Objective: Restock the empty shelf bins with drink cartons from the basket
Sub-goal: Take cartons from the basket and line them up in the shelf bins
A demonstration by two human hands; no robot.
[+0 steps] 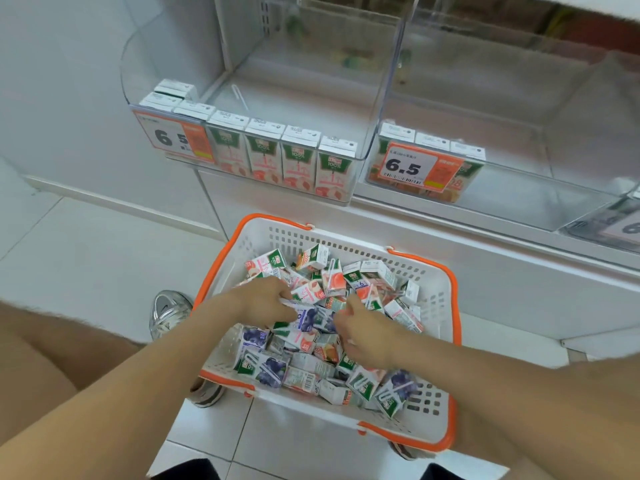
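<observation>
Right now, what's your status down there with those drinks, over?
Both hands in the basket: left hand gripping a blueberry carton, right hand sorting the pile, grip unclear. Left shelf bin has a front row; right bin mostly empty. Nothing blocking.

There is one view only, from a wide-angle camera worn on the person's head. It looks forward and steeply down, close over the basket (429, 299) in the lower middle of the frame. Both forearms reach in from the bottom corners. The shelf bins (377, 109) fill the upper half, their edges bowed by the lens, and the floor (86, 251) lies at left.
</observation>
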